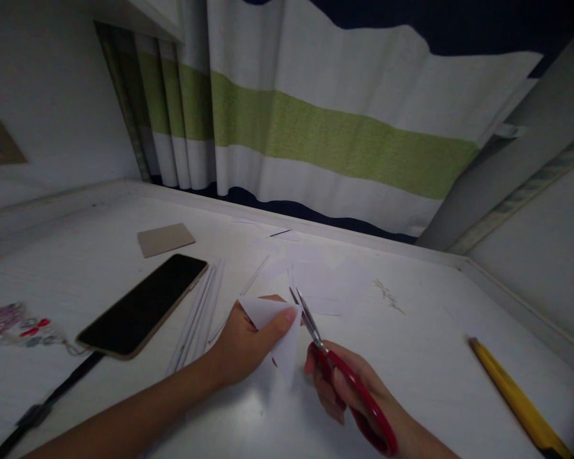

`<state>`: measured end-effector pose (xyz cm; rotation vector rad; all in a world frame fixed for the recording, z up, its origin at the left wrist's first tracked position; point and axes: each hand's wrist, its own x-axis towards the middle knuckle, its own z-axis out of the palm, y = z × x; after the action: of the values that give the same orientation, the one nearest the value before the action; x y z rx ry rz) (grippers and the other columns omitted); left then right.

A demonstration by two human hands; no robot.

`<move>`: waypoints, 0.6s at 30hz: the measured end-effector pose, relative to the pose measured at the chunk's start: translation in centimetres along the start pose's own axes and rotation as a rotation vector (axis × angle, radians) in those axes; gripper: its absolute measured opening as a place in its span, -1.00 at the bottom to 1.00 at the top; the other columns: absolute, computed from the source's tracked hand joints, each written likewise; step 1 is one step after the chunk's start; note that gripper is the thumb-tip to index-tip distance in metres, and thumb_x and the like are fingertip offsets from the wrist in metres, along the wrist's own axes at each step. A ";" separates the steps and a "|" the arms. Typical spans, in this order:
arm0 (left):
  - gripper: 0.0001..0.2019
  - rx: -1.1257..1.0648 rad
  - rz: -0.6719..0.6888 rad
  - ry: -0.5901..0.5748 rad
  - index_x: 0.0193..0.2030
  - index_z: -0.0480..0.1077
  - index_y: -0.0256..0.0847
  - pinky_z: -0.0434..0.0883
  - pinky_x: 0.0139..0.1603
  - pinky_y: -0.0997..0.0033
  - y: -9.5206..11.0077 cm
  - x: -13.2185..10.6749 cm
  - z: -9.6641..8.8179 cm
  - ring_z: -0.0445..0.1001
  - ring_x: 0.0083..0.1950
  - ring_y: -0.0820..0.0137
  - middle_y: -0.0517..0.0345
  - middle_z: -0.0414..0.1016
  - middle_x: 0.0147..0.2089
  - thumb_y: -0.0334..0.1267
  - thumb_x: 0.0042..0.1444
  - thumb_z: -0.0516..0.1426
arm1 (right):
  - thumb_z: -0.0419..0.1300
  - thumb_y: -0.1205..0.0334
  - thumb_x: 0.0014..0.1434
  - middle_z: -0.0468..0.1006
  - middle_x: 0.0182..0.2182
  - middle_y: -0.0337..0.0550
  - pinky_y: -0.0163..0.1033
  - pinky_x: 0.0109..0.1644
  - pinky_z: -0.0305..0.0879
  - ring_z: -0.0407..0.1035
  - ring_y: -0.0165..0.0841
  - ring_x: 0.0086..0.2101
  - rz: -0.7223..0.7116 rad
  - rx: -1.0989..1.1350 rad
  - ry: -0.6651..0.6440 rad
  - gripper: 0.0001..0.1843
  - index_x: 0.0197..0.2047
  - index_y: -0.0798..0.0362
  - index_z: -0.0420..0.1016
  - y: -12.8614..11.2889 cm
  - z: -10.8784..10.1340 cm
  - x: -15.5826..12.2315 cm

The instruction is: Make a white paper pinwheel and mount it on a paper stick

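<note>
My left hand pinches a folded piece of white paper, its thumb lying across the top near the right corner. A small red mark shows low on the paper. In my right hand are red-handled scissors, fingers wrapped in the loops. The metal blades point up and away, slightly parted, beside the paper's right corner; whether they touch it I cannot tell. Behind both hands, white paper sheets lie on the white table.
Left of my hands lie a black-screened phone, folded white paper strips, a beaded charm and a brown card. Small pale scraps are scattered to the right, with a yellow cutter-like tool beyond. A striped curtain hangs behind.
</note>
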<state>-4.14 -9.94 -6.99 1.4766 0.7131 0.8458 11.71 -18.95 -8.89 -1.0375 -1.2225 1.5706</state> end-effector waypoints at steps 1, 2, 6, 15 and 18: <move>-0.78 -0.005 0.005 -0.006 -0.52 0.34 -0.27 0.17 -0.69 0.68 -0.1 0.0 0.0 0.25 -0.65 0.59 0.30 0.26 -0.65 -0.17 0.00 0.06 | 0.07 -0.07 0.05 0.10 -0.64 -0.38 -0.39 -0.60 -0.12 -0.04 -0.56 -0.65 0.001 0.000 0.003 -0.61 -0.29 0.13 0.31 0.0 0.0 0.0; -0.78 -0.011 0.010 -0.010 -0.51 0.34 -0.27 0.16 -0.69 0.69 -0.2 0.0 0.0 0.24 -0.65 0.60 0.30 0.25 -0.65 -0.17 0.01 0.06 | 0.07 -0.07 0.05 0.11 -0.65 -0.38 -0.39 -0.60 -0.11 -0.04 -0.56 -0.65 -0.003 0.001 0.008 -0.61 -0.30 0.13 0.31 0.0 0.0 0.1; -0.79 -0.016 0.008 -0.019 -0.51 0.33 -0.28 0.13 -0.67 0.68 -0.3 0.1 -0.1 0.22 -0.62 0.60 0.30 0.24 -0.63 -0.18 0.02 0.05 | 0.07 -0.05 0.06 0.13 -0.64 -0.37 -0.41 -0.62 -0.09 -0.01 -0.57 -0.66 -0.034 0.017 -0.009 -0.63 -0.32 0.14 0.31 0.2 0.0 0.1; -0.77 -0.015 -0.008 -0.016 -0.51 0.35 -0.28 0.11 -0.66 0.65 -0.3 0.0 0.0 0.20 -0.62 0.59 0.30 0.23 -0.64 -0.15 0.01 0.07 | 0.07 0.00 0.08 0.14 -0.64 -0.37 -0.41 -0.64 -0.08 -0.01 -0.59 -0.68 -0.039 0.085 -0.012 -0.68 -0.38 0.14 0.29 0.5 0.0 0.1; -0.77 -0.006 -0.010 -0.011 -0.51 0.35 -0.27 0.12 -0.66 0.65 -0.6 0.0 -0.1 0.21 -0.62 0.58 0.30 0.24 -0.64 -0.14 0.01 0.07 | 0.08 0.00 0.07 0.14 -0.65 -0.37 -0.42 -0.65 -0.10 -0.01 -0.60 -0.69 -0.036 0.090 -0.011 -0.68 -0.41 0.13 0.28 0.3 0.1 0.1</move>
<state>-4.18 -9.91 -7.62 1.4698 0.7085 0.8318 11.50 -18.92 -9.19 -0.9449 -1.1612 1.5905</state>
